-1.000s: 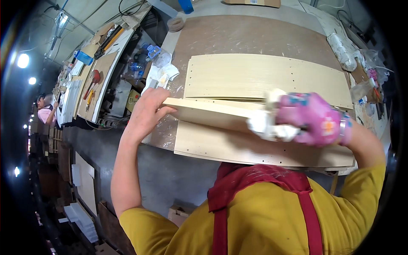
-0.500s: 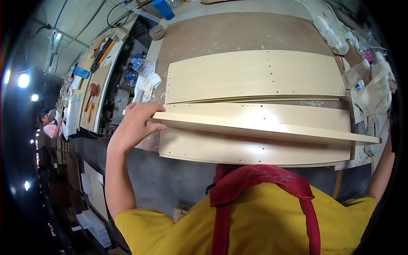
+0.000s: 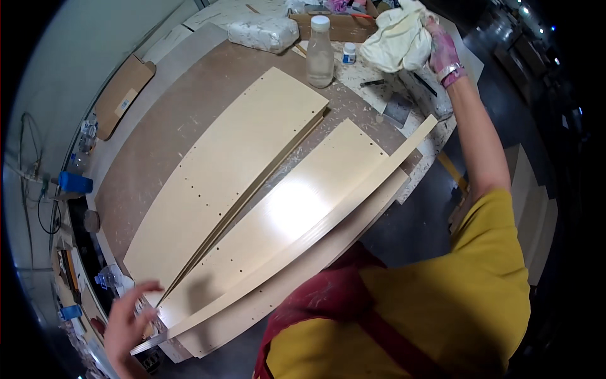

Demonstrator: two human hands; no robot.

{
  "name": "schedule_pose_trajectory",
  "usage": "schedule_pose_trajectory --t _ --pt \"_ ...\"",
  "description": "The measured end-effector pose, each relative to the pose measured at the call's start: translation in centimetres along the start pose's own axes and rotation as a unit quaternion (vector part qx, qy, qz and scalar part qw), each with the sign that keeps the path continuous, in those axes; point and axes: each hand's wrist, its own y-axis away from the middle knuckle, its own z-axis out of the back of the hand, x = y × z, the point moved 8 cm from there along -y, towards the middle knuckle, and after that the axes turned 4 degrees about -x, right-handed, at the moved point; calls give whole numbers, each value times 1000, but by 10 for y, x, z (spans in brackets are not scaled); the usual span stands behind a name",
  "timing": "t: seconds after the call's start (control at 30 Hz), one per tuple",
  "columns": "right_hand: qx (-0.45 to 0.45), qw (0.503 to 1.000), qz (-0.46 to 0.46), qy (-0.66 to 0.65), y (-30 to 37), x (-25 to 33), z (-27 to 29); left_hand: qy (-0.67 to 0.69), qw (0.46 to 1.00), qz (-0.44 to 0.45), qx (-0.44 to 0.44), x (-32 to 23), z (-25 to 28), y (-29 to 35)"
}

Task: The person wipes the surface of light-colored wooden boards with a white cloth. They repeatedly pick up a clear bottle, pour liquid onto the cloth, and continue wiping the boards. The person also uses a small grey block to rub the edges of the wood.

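My left hand (image 3: 129,322) hovers beside the lower-left end of a long pale board (image 3: 303,243) standing on its narrow edge; its fingers are spread and hold nothing. Under that board lies a flat pale panel (image 3: 344,155) with small drilled holes, sticking out on both sides. Farther off, a stack of similar curved-edge panels (image 3: 221,164) rests on the table. At the upper right my right hand (image 3: 443,55), in what looks like a pink-stained glove, is closed on a crumpled whitish cloth (image 3: 396,39).
Near the cloth stand a clear bottle with a white cap (image 3: 320,57) and a small white-and-blue bottle (image 3: 349,54). A plastic-wrapped white bundle (image 3: 263,34) and a cardboard box (image 3: 341,26) sit at the table's far side. A cardboard piece (image 3: 125,95) lies along the left edge.
My view has turned to the right. My left hand has let go of the edge-standing board's end. My right hand, out of view before, now shows with the cloth.
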Motion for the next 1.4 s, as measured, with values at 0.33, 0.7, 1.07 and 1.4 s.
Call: schedule_pose_trajectory --t 0.33,0.7,1.07,1.4 --pt "228 453 613 606 12 -3 -204 -192 950 -244 36 -179 -56 -205" --pt "290 660 384 577 9 -45 -211 -142 969 -202 -2 -147 -94 -233" --pt "327 743 471 344 128 136 -251 102 897 -328 -277 -225 -49 -257" --pt "296 914 -192 -200 96 -87 -138 -301 871 -261 -287 -225 -66 -251"
